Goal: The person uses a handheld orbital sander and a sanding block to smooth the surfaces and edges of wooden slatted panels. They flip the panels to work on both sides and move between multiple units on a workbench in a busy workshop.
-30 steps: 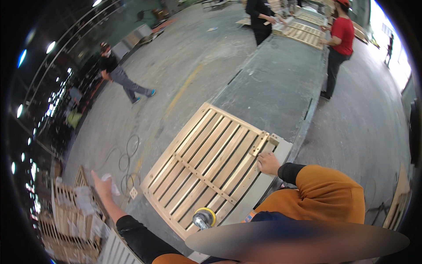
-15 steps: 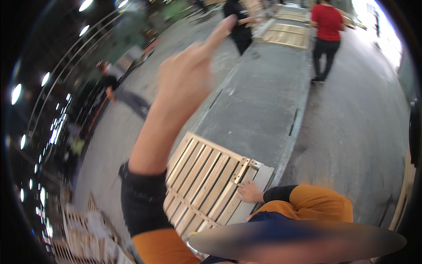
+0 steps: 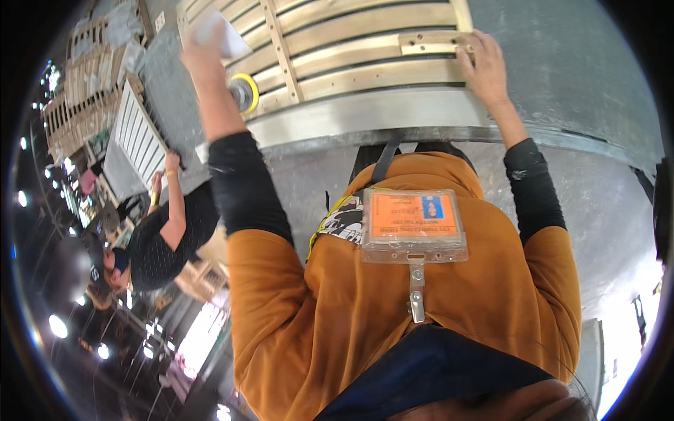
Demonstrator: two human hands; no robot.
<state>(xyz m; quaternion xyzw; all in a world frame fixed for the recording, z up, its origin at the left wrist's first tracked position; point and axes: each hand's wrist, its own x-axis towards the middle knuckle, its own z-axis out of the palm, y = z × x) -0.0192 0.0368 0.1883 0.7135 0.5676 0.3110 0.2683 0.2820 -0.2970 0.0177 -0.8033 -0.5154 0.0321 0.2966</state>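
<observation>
A slatted wooden panel [image 3: 365, 70] lies flat on a long grey work surface [image 3: 576, 84] in front of me. My left hand [image 3: 203, 59], smeared by motion, is over the panel's left part with a white sheet [image 3: 228, 36] in its fingers. Beside that wrist, a round grey thing with a yellow rim [image 3: 246, 92] rests on the slats; its kind is unclear. My right hand [image 3: 486, 69] is at the panel's right end, fingers curled over the corner near a short block with holes [image 3: 428, 43]. Its fingertips are partly hidden.
To the left, a co-worker in a black shirt [image 3: 168, 242] handles another slatted panel [image 3: 137, 133]. Further slatted wooden pieces [image 3: 81, 84] are stacked at the far left. A pale metal strip [image 3: 365, 112] runs along the near edge, between the panel and my body.
My view has swung down to the panel. My left hand, raised with a finger pointing before, is now low over the slats with a white sheet. The right hand remains at the panel's end.
</observation>
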